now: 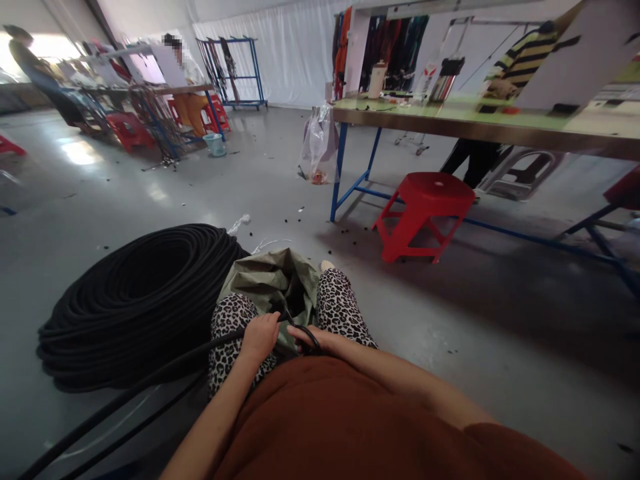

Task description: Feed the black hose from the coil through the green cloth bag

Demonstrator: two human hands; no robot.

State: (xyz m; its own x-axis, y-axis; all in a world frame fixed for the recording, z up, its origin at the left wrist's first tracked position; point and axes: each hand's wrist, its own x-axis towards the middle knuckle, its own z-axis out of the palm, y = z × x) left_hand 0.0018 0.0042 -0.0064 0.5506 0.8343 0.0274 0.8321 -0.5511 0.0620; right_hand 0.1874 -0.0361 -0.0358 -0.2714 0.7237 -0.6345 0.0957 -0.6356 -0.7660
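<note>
My left hand [261, 339] is closed around a thick black cord [175, 361] that runs in from the lower left, its end by my fingers. In my right hand [313, 339] is a pair of scissors [309, 335] with black handles, the blades pointing at the cord just beyond my left fingers. Whether the blades touch the cord I cannot tell. Between my knees stands an open green sack [255, 270], dark inside. A large coil of black cord [145, 293] lies on the floor to my left.
A red stool [425, 213] stands ahead to the right, by a long worktable [450, 123] with blue legs. A clear plastic bag [320, 143] hangs at its corner. Co-workers are at tables on both sides. Small black scraps dot the grey floor [280, 193].
</note>
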